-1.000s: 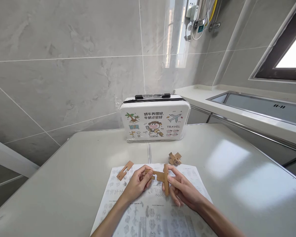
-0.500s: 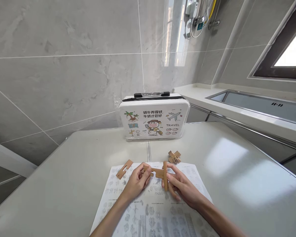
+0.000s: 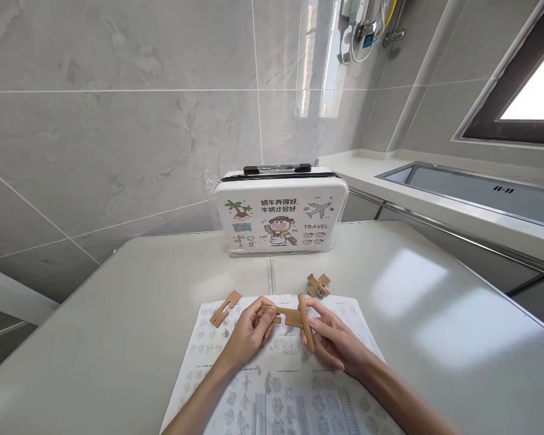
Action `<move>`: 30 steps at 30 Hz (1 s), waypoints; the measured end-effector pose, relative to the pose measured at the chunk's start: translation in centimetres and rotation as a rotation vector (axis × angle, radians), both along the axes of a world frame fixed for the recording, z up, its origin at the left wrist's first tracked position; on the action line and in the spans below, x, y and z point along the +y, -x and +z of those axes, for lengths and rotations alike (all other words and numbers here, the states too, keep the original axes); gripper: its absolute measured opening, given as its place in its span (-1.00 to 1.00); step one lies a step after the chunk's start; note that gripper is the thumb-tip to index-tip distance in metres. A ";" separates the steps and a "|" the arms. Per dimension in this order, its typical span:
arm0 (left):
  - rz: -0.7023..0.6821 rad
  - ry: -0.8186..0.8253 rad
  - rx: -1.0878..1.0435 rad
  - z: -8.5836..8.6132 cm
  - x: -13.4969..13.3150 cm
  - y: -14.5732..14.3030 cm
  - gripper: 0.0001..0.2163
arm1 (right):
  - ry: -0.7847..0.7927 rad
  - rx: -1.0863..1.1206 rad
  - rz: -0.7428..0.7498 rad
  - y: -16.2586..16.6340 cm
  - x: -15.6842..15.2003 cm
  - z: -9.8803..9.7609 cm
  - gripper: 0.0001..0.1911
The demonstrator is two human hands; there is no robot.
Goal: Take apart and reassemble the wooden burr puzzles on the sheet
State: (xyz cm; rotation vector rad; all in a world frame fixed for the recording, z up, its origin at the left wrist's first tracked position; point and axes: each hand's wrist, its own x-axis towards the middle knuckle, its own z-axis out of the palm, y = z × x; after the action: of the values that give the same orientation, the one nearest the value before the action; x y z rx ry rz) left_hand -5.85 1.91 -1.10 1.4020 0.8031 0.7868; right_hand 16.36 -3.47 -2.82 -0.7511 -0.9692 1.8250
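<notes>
Between my hands, above a printed sheet, is a flat wooden puzzle piece with a notch in it. My left hand pinches its left end. Closed fingers of my right hand grip a second wooden puzzle piece, seen edge-on and crossing the first at its right end. How far the two interlock cannot be made out. A loose notched wooden piece lies at the sheet's upper left edge. Beyond my right hand sits a small assembled wooden block puzzle bearing a dark mark.
A white cartoon-printed case in clear plastic stands upright at the back of the white table, against the grey tiled wall. At right, a counter holds a sink. A seam runs across the table from the case toward the sheet.
The piece in my right hand has tilted, its lower end swinging to the right. My left hand keeps its pinch. The whole view has shifted slightly.
</notes>
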 end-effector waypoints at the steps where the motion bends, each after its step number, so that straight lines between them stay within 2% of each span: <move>1: 0.001 -0.004 0.003 0.0 0.0 0.0 -0.60 | 0.016 0.007 0.000 -0.1 0.1 -0.1 -0.47; 4: 0.001 -0.020 0.011 -0.1 0.0 -0.1 -0.60 | 0.049 0.026 -0.021 -0.3 0.4 -0.1 -0.45; 13: 0.004 -0.031 0.015 0.8 -0.2 -0.3 -0.59 | 0.005 0.009 -0.074 -0.1 0.1 0.2 -0.51; 22: -0.043 0.010 -0.018 -0.4 0.1 0.0 -0.63 | 0.056 0.063 -0.089 -0.6 0.5 -0.4 -0.56; 28: 0.002 -0.030 0.083 -0.1 0.4 0.5 -0.63 | 0.083 0.172 -0.180 -1.1 0.7 -0.7 -0.62; 30: 0.055 -0.054 0.114 -0.1 0.3 0.4 -0.63 | 0.088 0.159 -0.208 -1.2 0.7 -0.4 -0.59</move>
State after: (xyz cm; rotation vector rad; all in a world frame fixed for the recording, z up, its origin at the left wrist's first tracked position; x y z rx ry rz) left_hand -6.26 2.25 -1.18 1.4891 0.9172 0.7810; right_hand 17.53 -2.79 -3.23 -0.7202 -0.6849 1.7243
